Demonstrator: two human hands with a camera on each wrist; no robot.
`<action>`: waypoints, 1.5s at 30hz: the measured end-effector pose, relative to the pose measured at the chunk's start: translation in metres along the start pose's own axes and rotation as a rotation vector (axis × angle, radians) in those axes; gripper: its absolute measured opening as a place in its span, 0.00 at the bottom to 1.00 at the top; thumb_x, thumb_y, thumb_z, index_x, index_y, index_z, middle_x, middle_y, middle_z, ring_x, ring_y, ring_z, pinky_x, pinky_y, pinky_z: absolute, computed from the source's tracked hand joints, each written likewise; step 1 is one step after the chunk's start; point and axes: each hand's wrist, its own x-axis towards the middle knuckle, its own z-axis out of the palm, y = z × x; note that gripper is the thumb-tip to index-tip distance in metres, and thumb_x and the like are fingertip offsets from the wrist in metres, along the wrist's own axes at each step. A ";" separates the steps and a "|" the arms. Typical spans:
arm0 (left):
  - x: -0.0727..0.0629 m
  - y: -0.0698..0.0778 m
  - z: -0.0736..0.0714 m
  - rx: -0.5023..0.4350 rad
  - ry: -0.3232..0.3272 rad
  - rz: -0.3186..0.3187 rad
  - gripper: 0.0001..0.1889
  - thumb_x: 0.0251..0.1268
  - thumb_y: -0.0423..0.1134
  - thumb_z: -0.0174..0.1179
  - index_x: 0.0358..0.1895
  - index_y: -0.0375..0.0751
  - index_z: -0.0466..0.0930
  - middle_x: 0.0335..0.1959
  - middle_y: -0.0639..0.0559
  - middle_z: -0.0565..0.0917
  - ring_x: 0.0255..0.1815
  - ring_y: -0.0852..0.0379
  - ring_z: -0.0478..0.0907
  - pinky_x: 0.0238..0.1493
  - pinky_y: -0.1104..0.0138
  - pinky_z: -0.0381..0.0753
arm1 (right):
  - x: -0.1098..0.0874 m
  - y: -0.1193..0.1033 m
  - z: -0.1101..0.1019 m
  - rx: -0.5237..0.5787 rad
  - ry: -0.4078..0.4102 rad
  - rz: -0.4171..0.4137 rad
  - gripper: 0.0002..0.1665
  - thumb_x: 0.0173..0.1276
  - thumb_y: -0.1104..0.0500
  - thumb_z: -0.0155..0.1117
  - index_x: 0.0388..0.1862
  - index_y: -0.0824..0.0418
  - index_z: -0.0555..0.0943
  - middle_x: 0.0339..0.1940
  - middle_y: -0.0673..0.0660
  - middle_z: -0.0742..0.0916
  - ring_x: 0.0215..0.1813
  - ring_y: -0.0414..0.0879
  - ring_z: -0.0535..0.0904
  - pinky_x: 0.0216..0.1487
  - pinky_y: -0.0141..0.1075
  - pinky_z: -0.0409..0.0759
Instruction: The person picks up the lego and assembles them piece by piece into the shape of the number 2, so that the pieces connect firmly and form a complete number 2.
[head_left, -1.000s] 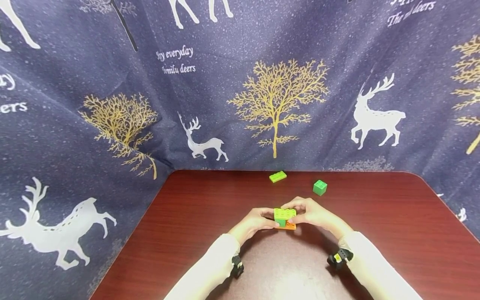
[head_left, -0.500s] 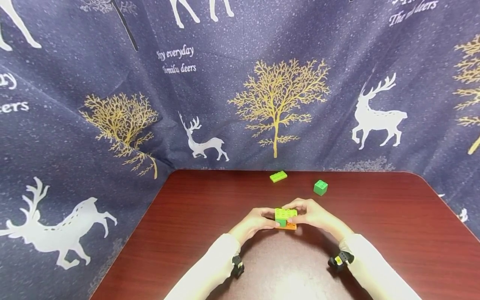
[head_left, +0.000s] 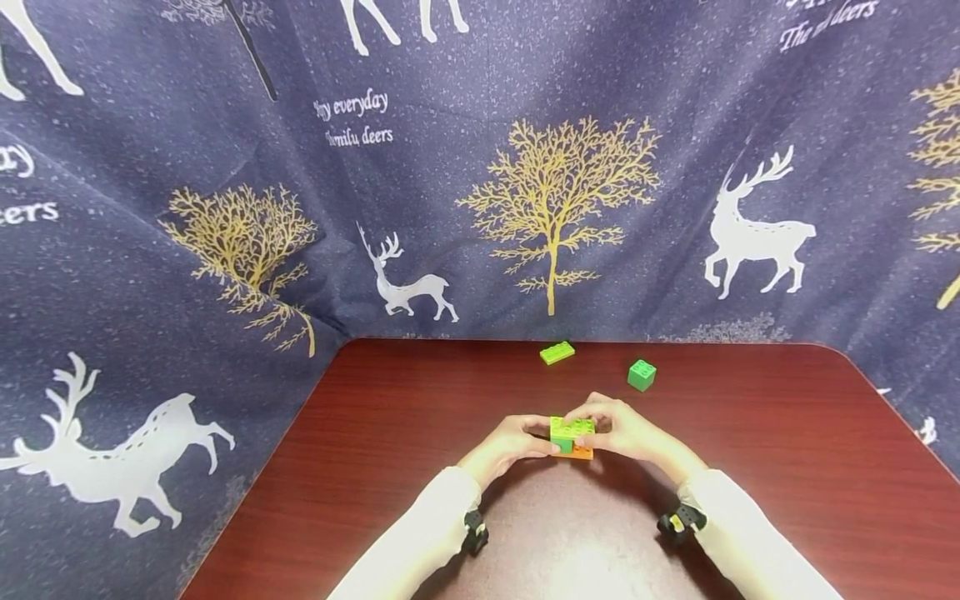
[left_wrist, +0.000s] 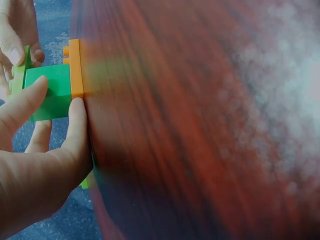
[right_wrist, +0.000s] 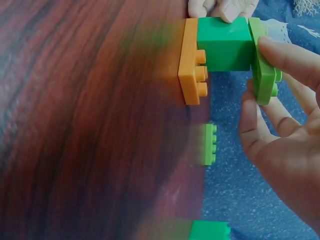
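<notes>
A small brick stack (head_left: 572, 437) stands on the dark red table (head_left: 750, 433). It has an orange plate (right_wrist: 191, 62) at the bottom, a green cube (right_wrist: 223, 44) in the middle and a light green plate (right_wrist: 262, 60) on top. My left hand (head_left: 517, 437) pinches the stack from the left, with its thumb at the orange plate (left_wrist: 76, 67) and a finger on the green cube (left_wrist: 47, 92). My right hand (head_left: 618, 427) grips the light green plate from the right, its fingers curled over the top.
A loose light green plate (head_left: 557, 352) lies near the table's far edge, and a loose green cube (head_left: 641, 375) sits to its right. A blue cloth with deer and trees (head_left: 555, 192) hangs behind and around the table.
The right hand's fingers have closed slightly more over the top plate. The stack and the left hand stay where they were.
</notes>
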 end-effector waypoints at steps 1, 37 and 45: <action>0.000 0.000 0.000 -0.006 -0.001 0.000 0.23 0.50 0.19 0.66 0.53 0.29 0.79 0.41 0.44 0.84 0.39 0.54 0.83 0.47 0.62 0.82 | 0.001 -0.004 0.000 -0.017 -0.006 -0.011 0.17 0.52 0.76 0.69 0.44 0.72 0.82 0.31 0.64 0.77 0.33 0.57 0.75 0.34 0.40 0.81; 0.003 0.000 -0.001 -0.013 -0.008 0.028 0.22 0.50 0.19 0.65 0.53 0.29 0.80 0.41 0.43 0.84 0.38 0.55 0.82 0.46 0.62 0.82 | 0.006 0.008 0.002 -0.125 -0.029 -0.021 0.17 0.52 0.72 0.69 0.42 0.64 0.86 0.28 0.55 0.75 0.25 0.38 0.69 0.23 0.29 0.73; 0.002 -0.003 -0.001 -0.014 0.006 0.021 0.23 0.49 0.19 0.66 0.53 0.28 0.80 0.41 0.43 0.84 0.38 0.55 0.82 0.46 0.61 0.82 | 0.005 0.009 0.005 -0.165 -0.026 -0.008 0.17 0.53 0.70 0.69 0.43 0.60 0.86 0.28 0.53 0.76 0.25 0.43 0.69 0.25 0.29 0.70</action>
